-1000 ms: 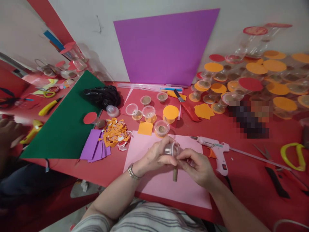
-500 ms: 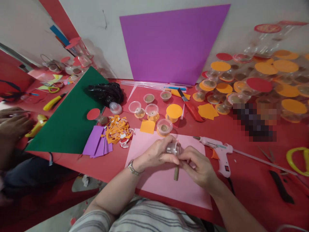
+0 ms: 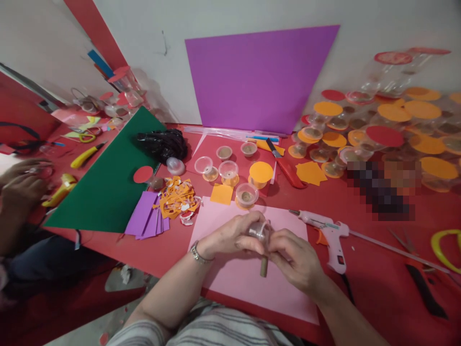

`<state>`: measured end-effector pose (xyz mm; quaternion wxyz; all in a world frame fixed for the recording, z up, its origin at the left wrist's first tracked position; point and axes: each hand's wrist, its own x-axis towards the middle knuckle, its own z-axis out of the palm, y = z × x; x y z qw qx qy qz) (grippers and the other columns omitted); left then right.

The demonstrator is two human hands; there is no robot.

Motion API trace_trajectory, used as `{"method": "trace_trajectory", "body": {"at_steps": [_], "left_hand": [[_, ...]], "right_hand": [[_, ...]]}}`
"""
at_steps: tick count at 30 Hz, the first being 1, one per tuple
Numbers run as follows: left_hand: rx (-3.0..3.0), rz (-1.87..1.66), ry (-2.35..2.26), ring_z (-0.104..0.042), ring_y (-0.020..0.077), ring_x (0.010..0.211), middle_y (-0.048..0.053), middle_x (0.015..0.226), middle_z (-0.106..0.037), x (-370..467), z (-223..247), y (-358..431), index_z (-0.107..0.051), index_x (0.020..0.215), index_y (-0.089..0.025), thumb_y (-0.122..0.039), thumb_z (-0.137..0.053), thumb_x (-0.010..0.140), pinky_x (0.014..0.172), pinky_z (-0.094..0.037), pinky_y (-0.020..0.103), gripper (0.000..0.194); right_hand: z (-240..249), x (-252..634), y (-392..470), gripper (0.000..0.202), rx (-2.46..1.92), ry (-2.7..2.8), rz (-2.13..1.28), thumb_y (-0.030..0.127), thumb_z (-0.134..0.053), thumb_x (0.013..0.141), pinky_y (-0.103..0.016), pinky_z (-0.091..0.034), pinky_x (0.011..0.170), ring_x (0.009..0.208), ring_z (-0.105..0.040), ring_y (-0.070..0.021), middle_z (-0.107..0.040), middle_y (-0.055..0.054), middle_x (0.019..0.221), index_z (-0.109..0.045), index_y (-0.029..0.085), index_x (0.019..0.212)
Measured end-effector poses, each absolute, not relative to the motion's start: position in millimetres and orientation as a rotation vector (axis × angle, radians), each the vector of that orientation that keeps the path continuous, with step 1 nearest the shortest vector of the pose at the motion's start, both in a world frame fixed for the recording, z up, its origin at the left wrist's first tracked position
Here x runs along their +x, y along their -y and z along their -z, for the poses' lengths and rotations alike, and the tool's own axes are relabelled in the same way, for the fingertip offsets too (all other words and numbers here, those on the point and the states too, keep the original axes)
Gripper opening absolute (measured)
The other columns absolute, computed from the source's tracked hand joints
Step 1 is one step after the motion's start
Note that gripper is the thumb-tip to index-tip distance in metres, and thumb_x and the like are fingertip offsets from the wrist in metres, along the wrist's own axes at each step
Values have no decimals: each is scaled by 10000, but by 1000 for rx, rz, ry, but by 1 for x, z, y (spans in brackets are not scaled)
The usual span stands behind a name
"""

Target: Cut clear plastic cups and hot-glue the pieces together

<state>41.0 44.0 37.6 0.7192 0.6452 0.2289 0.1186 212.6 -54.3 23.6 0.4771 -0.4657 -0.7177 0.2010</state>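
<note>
Over a pink sheet [image 3: 230, 274], my left hand [image 3: 239, 238] is wrapped round a small clear plastic cup [image 3: 258, 231] tipped on its side. My right hand [image 3: 293, 254] has its fingers pinched together at the cup's rim; what sits between the fingertips is hidden. Just below them, a short greenish-brown stick [image 3: 264, 267] lies or hangs over the sheet; I cannot tell whether a finger touches it. Beyond my hands, another clear cup [image 3: 248, 192] with brown filling rests on an orange disc. A pink glue gun [image 3: 326, 235] lies right of my right hand.
Orange scraps [image 3: 176, 197], purple strips [image 3: 147, 216] and a green board [image 3: 104, 192] lie to the left. Several stacked cups with orange and red discs [image 3: 389, 113] crowd the right. A red-handled cutter [image 3: 288, 166] lies behind. A co-worker's hands [image 3: 27, 180] are at far left.
The whole view has shifted slightly, so the scene sits lower. My hands remain closed on the cup and at its rim, with little visible change. The co-worker's hands have moved slightly.
</note>
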Motion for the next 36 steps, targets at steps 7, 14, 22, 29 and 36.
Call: {"method": "trace_trajectory", "body": {"at_steps": [7,14,22,29,36], "left_hand": [[1262,-333,-461,-492,106,636,-31,746,-554,44,-35,-43,-489,951,-168,-630,-771,672,627,-411,253,608],[1299,-337,-481,-494,97,640,-19,801,-561,44,-30,-45,-498,970,-165,-656,-766,652,612,-411,238,643],[1113,-332,-455,-477,62,494,-52,684,-546,47,-41,-37,-491,961,-163,-462,-742,772,471,-379,191,434],[1070,-382,-358,-534,64,543,-1,809,-569,48,-37,-35,-538,1038,-135,-604,-708,774,485,-425,195,565],[1013,-330,-353,-532,62,568,-7,809,-568,45,-38,-36,-527,1035,-145,-565,-752,753,497,-420,184,553]], "right_hand": [[-23,212,52,153,-1147,1705,-390,125,-560,908,-234,-533,598,662,-648,-141,-654,-3,739,-597,249,825],[-22,213,50,129,-1168,1709,-425,165,-575,921,-274,-575,675,767,-677,-168,-668,-33,846,-655,256,965],[-26,212,56,188,-1162,1710,-226,63,-590,882,-249,-576,639,707,-682,-152,-673,-22,791,-635,245,876],[-28,209,60,170,-1175,1687,-121,90,-592,897,-252,-586,641,707,-689,-153,-675,-27,809,-647,250,911],[-23,216,61,186,-1147,1693,-344,83,-610,878,-263,-585,671,760,-686,-157,-678,-19,857,-664,258,914]]}}
